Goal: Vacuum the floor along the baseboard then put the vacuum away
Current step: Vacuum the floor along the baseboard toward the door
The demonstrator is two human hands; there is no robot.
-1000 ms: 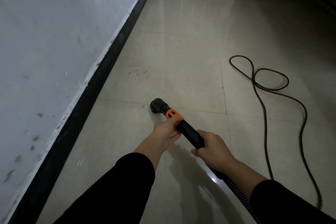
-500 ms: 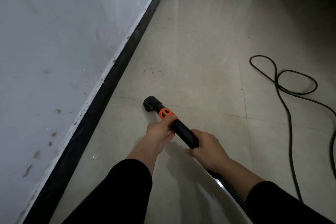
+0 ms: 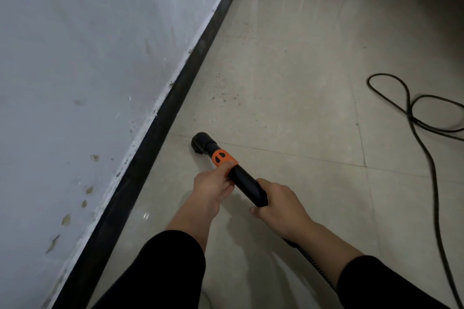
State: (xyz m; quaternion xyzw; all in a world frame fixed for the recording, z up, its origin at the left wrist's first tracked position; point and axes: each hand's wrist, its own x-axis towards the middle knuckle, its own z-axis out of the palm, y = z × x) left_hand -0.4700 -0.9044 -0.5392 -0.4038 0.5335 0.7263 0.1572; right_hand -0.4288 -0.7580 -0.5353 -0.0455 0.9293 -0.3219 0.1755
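Observation:
Both hands hold a black vacuum wand (image 3: 247, 187) with an orange collar (image 3: 223, 157). Its round black nozzle (image 3: 200, 142) touches the beige tiled floor (image 3: 288, 78), a short way right of the black baseboard (image 3: 175, 98). My left hand (image 3: 213, 184) grips the wand just behind the orange collar, thumb on the collar. My right hand (image 3: 278, 208) grips the wand's rear end. A ribbed hose (image 3: 311, 262) runs back from under my right wrist. Dark specks of dirt (image 3: 226, 96) lie on the tile ahead of the nozzle.
A white scuffed wall (image 3: 88, 70) rises left of the baseboard. A black power cord (image 3: 411, 113) loops on the floor at the right and trails toward the lower right. Dark furniture edges the top of the view.
The nozzle has moved closer to the baseboard and forward over the tile joint. The view has shifted left, so the cord now sits nearer the right edge.

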